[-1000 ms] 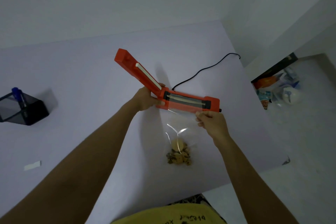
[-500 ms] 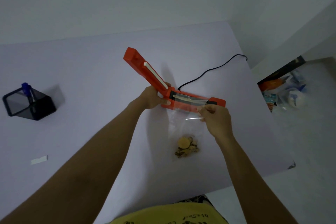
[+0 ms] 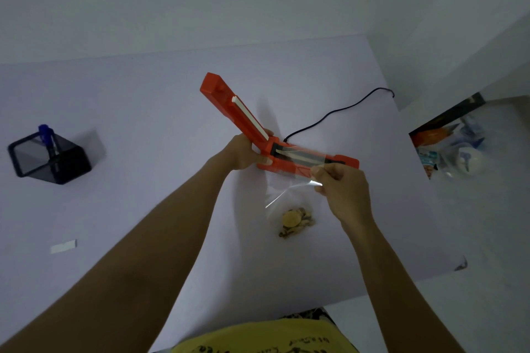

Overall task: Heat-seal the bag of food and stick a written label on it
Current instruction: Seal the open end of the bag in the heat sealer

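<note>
An orange heat sealer [image 3: 338,162] lies mid-table with its lid [image 3: 229,104] raised up and to the left. My left hand [image 3: 243,152] grips the sealer at its hinge end. A clear plastic bag [image 3: 282,195] holds brown food pieces [image 3: 295,222] at its bottom. The bag's open top lies over the sealer's heating strip. My right hand [image 3: 341,189] pinches the bag's upper right edge just in front of the sealer. A small white label strip [image 3: 63,246] lies flat at the left of the table.
A black pen holder [image 3: 66,163] with a blue pen [image 3: 46,135] stands at the far left. The sealer's black cord [image 3: 338,112] runs off the back right table edge. Packets and bags [image 3: 453,152] lie on the floor to the right.
My right hand has pulled the bag's top up over the sealer's strip. The bag has stretched flatter and the food sits lower in it. My left hand stays at the hinge.
</note>
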